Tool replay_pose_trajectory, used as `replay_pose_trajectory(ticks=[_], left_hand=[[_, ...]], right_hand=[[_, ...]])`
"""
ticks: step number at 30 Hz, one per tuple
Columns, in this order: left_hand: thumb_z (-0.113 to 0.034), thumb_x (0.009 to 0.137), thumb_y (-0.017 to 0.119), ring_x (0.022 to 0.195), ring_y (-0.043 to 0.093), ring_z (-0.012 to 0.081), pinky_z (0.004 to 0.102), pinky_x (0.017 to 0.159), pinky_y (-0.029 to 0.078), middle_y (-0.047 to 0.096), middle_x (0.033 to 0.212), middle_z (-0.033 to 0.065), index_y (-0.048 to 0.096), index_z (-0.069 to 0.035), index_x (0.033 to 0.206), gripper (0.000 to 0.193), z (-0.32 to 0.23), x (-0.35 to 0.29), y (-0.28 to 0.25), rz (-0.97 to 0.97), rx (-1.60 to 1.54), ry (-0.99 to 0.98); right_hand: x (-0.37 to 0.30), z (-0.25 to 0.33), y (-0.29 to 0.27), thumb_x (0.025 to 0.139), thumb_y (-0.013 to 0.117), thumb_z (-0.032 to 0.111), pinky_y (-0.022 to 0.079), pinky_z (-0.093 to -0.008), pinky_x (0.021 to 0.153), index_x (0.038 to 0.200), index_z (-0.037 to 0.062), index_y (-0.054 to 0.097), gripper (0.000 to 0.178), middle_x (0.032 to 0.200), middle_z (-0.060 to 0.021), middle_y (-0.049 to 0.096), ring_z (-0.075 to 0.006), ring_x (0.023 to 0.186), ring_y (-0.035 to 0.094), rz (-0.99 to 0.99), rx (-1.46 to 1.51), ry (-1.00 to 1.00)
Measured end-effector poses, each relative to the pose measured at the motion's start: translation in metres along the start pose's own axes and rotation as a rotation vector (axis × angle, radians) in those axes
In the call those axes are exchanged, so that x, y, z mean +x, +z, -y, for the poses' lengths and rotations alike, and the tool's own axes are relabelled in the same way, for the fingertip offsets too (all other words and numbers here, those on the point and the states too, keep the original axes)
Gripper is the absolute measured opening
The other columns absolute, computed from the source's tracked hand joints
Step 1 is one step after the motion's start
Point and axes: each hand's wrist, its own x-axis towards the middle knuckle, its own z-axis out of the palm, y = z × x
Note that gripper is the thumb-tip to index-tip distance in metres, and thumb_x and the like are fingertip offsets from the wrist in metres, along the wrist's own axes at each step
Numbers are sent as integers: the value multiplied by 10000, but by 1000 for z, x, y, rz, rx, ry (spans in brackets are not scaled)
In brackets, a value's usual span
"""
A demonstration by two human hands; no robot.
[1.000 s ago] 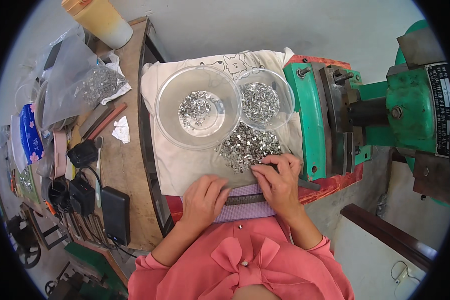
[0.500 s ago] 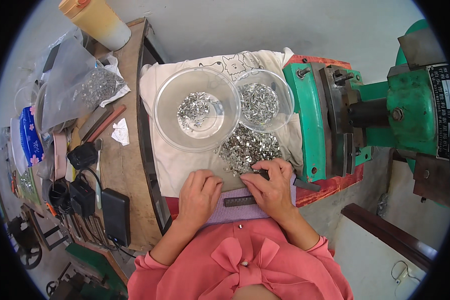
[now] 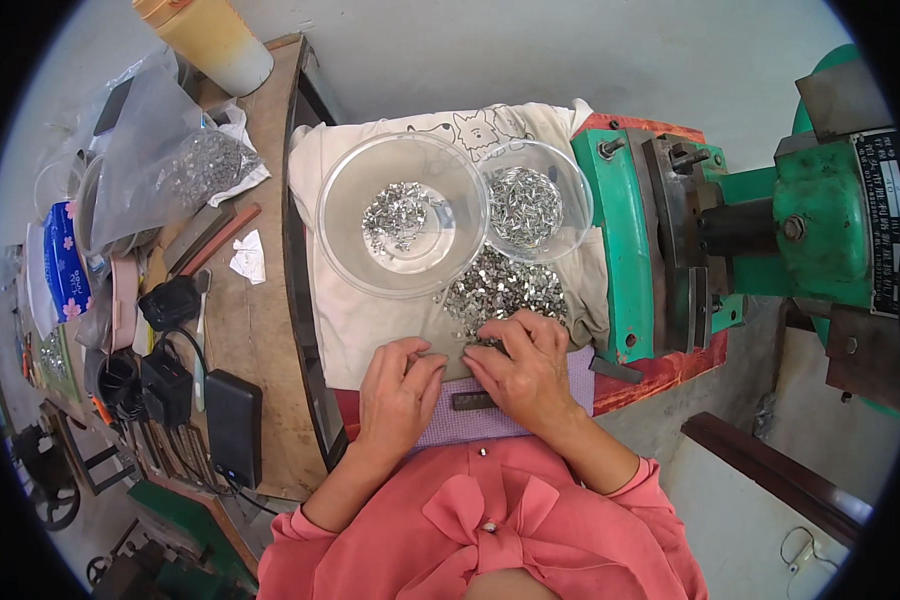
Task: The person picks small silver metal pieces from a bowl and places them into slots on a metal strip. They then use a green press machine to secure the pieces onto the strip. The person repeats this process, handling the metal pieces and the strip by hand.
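Note:
Both hands work low over a cloth-covered surface [image 3: 345, 340], near its front edge. My left hand [image 3: 395, 395] is closed, thumb and fingertips drawn together; anything between them is too small to make out. At the lower edge of a loose pile of small silvery metal pieces [image 3: 510, 285], my right hand [image 3: 530, 370] has its fingertips pinched together, and what they hold is hidden. A dark bar with a row of small marks or slots [image 3: 470, 401] lies on purple cloth [image 3: 440, 428], partly covered by the right hand.
Behind the pile stand a large clear tub [image 3: 335, 260] and a smaller clear tub [image 3: 578, 225], both holding small metal parts. A green machine [image 3: 625, 270] flanks the right side. On the left, a wooden bench [image 3: 260, 350] carries a black power bank [image 3: 233, 430], cables and plastic bags.
My right hand has shifted left, toward the left hand, and covers more of the dark bar. The left hand stays nearly in place, with its fingers slightly rearranged. The view has shifted a little.

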Motion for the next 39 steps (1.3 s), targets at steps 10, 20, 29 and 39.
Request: replay_pose_trajectory(ticks=[10, 20, 29, 39], left_hand=[[32, 739, 773, 840, 594, 265, 369, 698, 498, 616, 1049, 114, 693, -38, 923, 213, 1, 0, 3, -35, -16, 1], [13, 724, 772, 833, 576, 265, 373, 704, 484, 612, 1013, 91, 703, -55, 901, 202, 1, 5, 1, 13, -21, 20], [-41, 733, 784, 814, 572, 263, 379, 691, 470, 597, 933, 73, 699, -58, 881, 171, 1, 16, 2, 68, 39, 73], [-57, 754, 771, 826, 588, 284, 392, 700, 465, 601, 932, 80, 668, -55, 887, 169, -2, -14, -8, 88, -46, 143]], right_hand=[[-34, 8, -14, 652, 860, 167, 351, -381, 862, 815, 184, 732, 209, 975, 54, 644, -214, 986, 536, -23, 160, 5], [-35, 4, -13, 706, 837, 182, 352, -381, 855, 915, 190, 770, 219, 985, 47, 634, -217, 994, 517, -17, 136, 40], [6, -4, 2, 737, 781, 152, 356, -417, 943, 904, 152, 738, 172, 1068, 22, 628, -219, 1096, 532, 9, 51, -42], [-14, 2, -3, 676, 830, 148, 345, -408, 924, 829, 167, 731, 183, 998, 39, 643, -234, 1038, 545, -84, 114, 61]])
